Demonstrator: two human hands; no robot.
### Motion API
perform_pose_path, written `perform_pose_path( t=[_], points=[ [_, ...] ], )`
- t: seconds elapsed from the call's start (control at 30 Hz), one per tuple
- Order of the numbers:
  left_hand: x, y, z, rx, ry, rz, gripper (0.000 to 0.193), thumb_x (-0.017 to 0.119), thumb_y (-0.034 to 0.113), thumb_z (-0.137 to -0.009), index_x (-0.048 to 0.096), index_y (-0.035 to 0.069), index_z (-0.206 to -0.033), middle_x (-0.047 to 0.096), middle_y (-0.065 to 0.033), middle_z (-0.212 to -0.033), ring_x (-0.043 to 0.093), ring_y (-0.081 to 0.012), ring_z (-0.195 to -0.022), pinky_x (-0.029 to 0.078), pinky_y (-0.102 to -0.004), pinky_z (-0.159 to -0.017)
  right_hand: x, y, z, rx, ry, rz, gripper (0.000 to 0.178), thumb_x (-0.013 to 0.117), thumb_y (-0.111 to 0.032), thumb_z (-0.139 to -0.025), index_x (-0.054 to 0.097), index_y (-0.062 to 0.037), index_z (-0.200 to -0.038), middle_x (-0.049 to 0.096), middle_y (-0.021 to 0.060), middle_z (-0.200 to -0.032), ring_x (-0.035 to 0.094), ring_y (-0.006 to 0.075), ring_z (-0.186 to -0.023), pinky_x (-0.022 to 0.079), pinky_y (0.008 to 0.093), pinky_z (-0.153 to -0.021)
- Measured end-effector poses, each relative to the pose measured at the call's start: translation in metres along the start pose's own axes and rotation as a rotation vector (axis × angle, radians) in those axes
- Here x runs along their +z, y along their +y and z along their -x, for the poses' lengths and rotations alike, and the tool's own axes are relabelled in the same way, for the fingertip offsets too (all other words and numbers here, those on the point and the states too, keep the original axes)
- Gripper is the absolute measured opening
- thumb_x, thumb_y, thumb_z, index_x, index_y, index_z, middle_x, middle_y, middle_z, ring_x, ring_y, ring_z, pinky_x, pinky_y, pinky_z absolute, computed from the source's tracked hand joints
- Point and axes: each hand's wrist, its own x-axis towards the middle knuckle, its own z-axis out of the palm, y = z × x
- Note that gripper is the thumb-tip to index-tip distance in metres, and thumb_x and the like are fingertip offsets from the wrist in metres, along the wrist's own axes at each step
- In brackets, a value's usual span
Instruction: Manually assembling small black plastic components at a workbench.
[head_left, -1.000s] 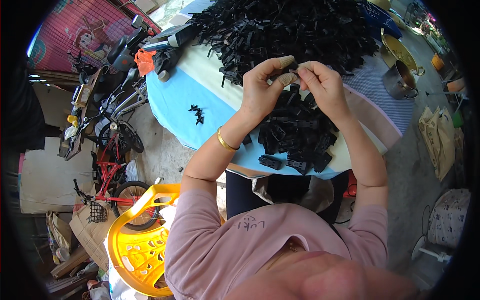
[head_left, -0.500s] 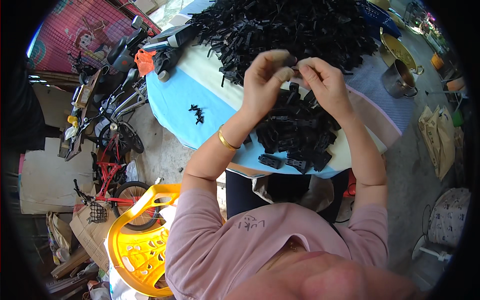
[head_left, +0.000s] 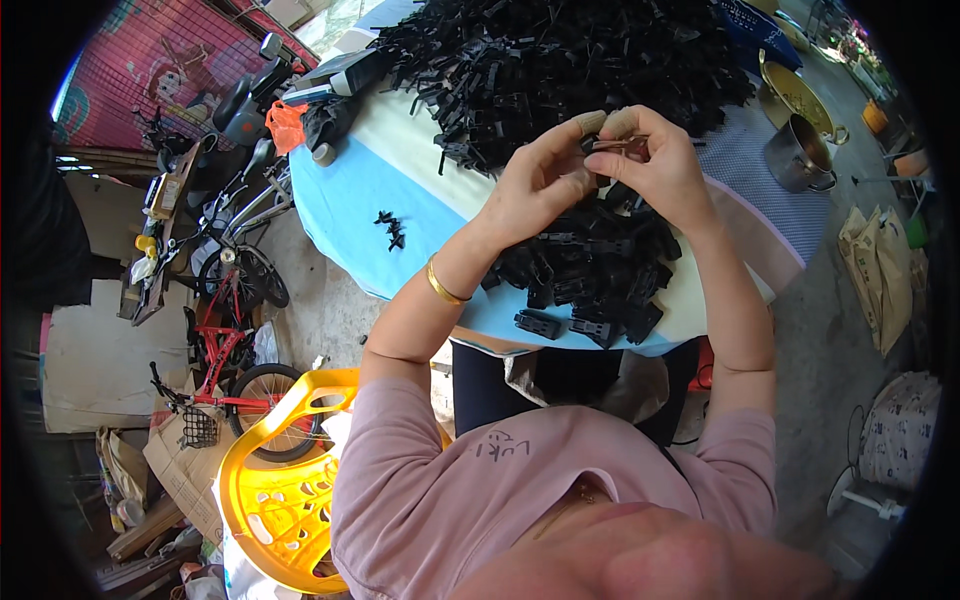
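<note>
My left hand [head_left: 545,182] and my right hand [head_left: 662,165] meet fingertip to fingertip above the table, both closed in a pinch. Beige covers sit on some fingertips. A small black plastic part [head_left: 589,143] shows at my left fingertips. Thin copper-coloured strips [head_left: 630,147] stick out between my right thumb and forefinger. Below my hands lies a pile of black plastic clip-like parts [head_left: 585,265], reaching to the table's near edge. Beyond them rises a large heap of black plastic pieces [head_left: 570,65].
The round table [head_left: 350,220] has a striped cloth. Left on it are a few small black pieces [head_left: 391,230] and an orange bag [head_left: 286,126]. A metal pot [head_left: 797,155] and brass-coloured pan [head_left: 800,100] stand right. A yellow chair [head_left: 270,500] and red bicycle [head_left: 215,350] are left.
My hands have turned and shifted slightly to the right, fingertips still together. The copper-coloured strips and the black part now show more clearly between them.
</note>
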Motion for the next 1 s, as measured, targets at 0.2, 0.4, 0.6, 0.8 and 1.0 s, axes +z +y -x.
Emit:
perform_pose_path(
  t=[0.2, 0.4, 0.6, 0.8, 1.0],
  points=[
    [0.006, -0.002, 0.000, 0.051, 0.200, -0.123, 0.044, 0.061, -0.004, -0.076, 0.046, -0.003, -0.117, 0.058, -0.0043, -0.088, 0.056, -0.0080, -0.076, 0.047, -0.0203, -0.069, 0.002, 0.003, -0.001, 0.133, -0.024, -0.026, 0.013, 0.061, -0.009, -0.081, 0.058, -0.0019, -0.091, 0.056, -0.0010, -0.075, 0.053, 0.0042, -0.067, 0.045, 0.0169, -0.062],
    [0.001, -0.006, -0.003, 0.115, 0.277, 0.098, 0.037, 0.059, -0.005, -0.077, 0.051, -0.001, -0.113, 0.061, -0.0034, -0.081, 0.059, -0.0081, -0.074, 0.048, -0.0206, -0.068, 0.002, -0.008, -0.001, 0.247, -0.094, -0.072, 0.019, 0.052, -0.015, -0.089, 0.060, -0.0009, -0.098, 0.054, -0.0019, -0.069, 0.047, 0.0022, -0.059, 0.038, 0.0163, -0.054],
    [0.006, -0.002, 0.000, 0.120, 0.323, -0.152, 0.035, 0.060, -0.004, -0.077, 0.052, -0.002, -0.111, 0.063, -0.0051, -0.082, 0.059, -0.0080, -0.075, 0.048, -0.0208, -0.069, 0.006, 0.004, 0.002, 0.066, -0.054, 0.037, 0.019, 0.051, -0.014, -0.089, 0.062, -0.0005, -0.095, 0.053, -0.0028, -0.066, 0.041, 0.0012, -0.052, 0.032, 0.0154, -0.046],
    [0.006, -0.012, 0.005, 0.246, 0.355, -0.230, 0.025, 0.056, -0.008, -0.079, 0.053, -0.005, -0.103, 0.060, -0.0061, -0.092, 0.059, -0.0113, -0.079, 0.049, -0.0217, -0.072, 0.014, -0.012, 0.004, 0.203, -0.059, -0.021, 0.017, 0.052, -0.012, -0.088, 0.061, 0.0003, -0.093, 0.052, -0.0023, -0.064, 0.046, 0.0031, -0.057, 0.037, 0.0170, -0.052],
    [0.007, -0.009, -0.001, 0.519, 0.318, -0.604, 0.028, 0.058, -0.009, -0.076, 0.053, -0.004, -0.103, 0.060, -0.0061, -0.092, 0.060, -0.0121, -0.083, 0.049, -0.0229, -0.074, -0.001, -0.001, -0.001, 0.108, -0.090, -0.030, 0.016, 0.053, -0.011, -0.087, 0.062, 0.0002, -0.094, 0.053, -0.0018, -0.066, 0.047, 0.0039, -0.061, 0.038, 0.0173, -0.055]
  ],
)
